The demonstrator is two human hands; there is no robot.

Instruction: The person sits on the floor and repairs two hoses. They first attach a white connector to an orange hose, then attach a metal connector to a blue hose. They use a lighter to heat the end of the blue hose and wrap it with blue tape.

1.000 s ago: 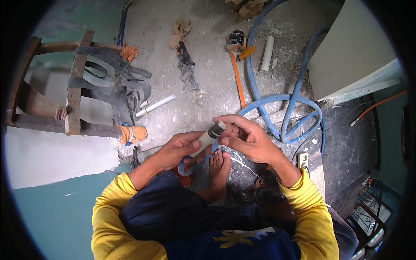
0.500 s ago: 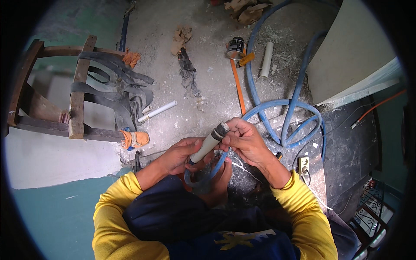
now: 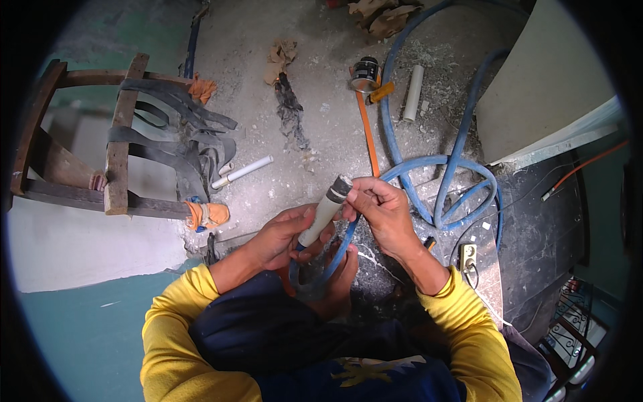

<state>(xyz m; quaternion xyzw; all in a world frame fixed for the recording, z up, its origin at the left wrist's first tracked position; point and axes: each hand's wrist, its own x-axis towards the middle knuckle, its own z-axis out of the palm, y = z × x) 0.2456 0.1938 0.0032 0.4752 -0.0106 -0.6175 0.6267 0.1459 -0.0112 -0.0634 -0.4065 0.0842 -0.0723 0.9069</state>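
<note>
A pale grey plastic pipe [image 3: 321,216], with black bands round its upper end, slants between my hands. My left hand [image 3: 287,234] is wrapped round its lower half, thumb on top. At the banded end, the thumb and forefinger of my right hand [image 3: 383,216] are pinched together against the pipe's side. What lies between those fingertips is too small to make out. A blue hose [image 3: 339,258] loops below the pipe, seems to meet its lower end, and passes behind my right hand. My foot [image 3: 340,285] shows beneath.
More blue hose [image 3: 462,157] coils at the right, near a power strip [image 3: 470,258]. Ahead lie a can [image 3: 365,72], an orange strap [image 3: 368,130] and a loose pipe [image 3: 413,94]. Leftward are a wooden ladder [image 3: 120,144], dark rubber strips [image 3: 177,154] and a white tube [image 3: 244,172].
The pipe's banded end has shifted slightly up and left and the pipe stands a little steeper. Both hands moved slightly with it; the right fingers remain at the bands.
</note>
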